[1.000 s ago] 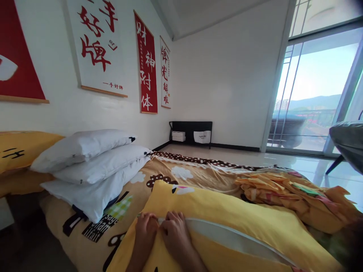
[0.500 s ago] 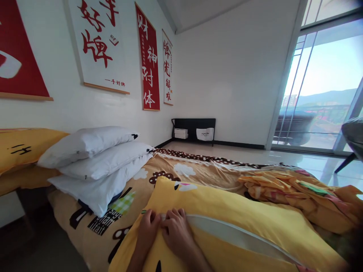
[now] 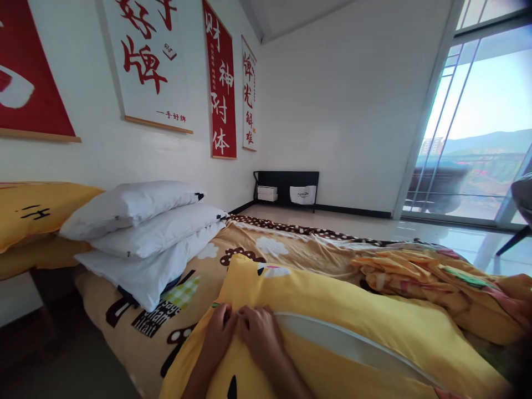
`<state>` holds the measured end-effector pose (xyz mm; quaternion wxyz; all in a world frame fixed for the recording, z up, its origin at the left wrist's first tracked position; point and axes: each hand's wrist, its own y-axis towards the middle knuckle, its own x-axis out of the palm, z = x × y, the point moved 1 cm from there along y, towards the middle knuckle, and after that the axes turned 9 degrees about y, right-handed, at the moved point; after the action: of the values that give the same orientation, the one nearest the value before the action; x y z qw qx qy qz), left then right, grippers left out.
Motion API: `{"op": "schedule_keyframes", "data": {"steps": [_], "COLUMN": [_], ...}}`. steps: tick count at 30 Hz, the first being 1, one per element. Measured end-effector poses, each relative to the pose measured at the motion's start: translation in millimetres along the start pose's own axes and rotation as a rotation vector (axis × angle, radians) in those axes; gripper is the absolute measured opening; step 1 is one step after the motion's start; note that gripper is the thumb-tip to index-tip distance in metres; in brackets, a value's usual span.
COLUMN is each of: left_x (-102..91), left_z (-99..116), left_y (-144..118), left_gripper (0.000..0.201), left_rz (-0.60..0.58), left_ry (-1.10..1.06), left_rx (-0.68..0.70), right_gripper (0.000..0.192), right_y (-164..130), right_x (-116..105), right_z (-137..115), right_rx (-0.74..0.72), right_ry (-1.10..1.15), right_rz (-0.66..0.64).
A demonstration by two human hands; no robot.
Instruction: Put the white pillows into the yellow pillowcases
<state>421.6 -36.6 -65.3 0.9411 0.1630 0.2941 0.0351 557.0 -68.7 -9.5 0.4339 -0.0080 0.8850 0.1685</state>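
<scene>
Since a second ago my head has lifted and turned a little, so the white pillows (image 3: 141, 233) slid right; my hands barely shifted. Head view: my left hand (image 3: 218, 335) and right hand (image 3: 260, 338) sit together at six o'clock, pinching the left end of the yellow pillowcase (image 3: 332, 310) opening. White inner pillow (image 3: 344, 346) shows along the gap toward four o'clock, so closing has hardly begun, I'd judge; any zipper pull is probably hidden under my fingers. Crumpled cover (image 3: 432, 277) lies at three o'clock.
</scene>
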Motion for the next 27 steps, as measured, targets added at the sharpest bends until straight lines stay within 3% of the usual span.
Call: {"op": "schedule_keyframes", "data": {"steps": [10,18,27], "left_x": [-2.5,-3.5,-3.6], "left_z": [4.3,5.5,2.2], "left_y": [-1.9,-3.8,-4.7], "left_gripper": [0.035,0.039,0.050], "left_rz": [0.018,0.030,0.090], "left_ry": [-0.072,-0.096,-0.148], "left_rx": [0.003,-0.026,0.010], "right_gripper": [0.021,0.025,0.017], "right_y": [-0.8,7.1,2.1], "right_x": [-3.5,5.7,7.8], "right_z": [-1.9,3.8,-5.0], "right_rx": [0.008,0.038,-0.052], "right_ry": [-0.021,-0.068,-0.195], "right_rz": [-0.024,-0.018,-0.017]}}
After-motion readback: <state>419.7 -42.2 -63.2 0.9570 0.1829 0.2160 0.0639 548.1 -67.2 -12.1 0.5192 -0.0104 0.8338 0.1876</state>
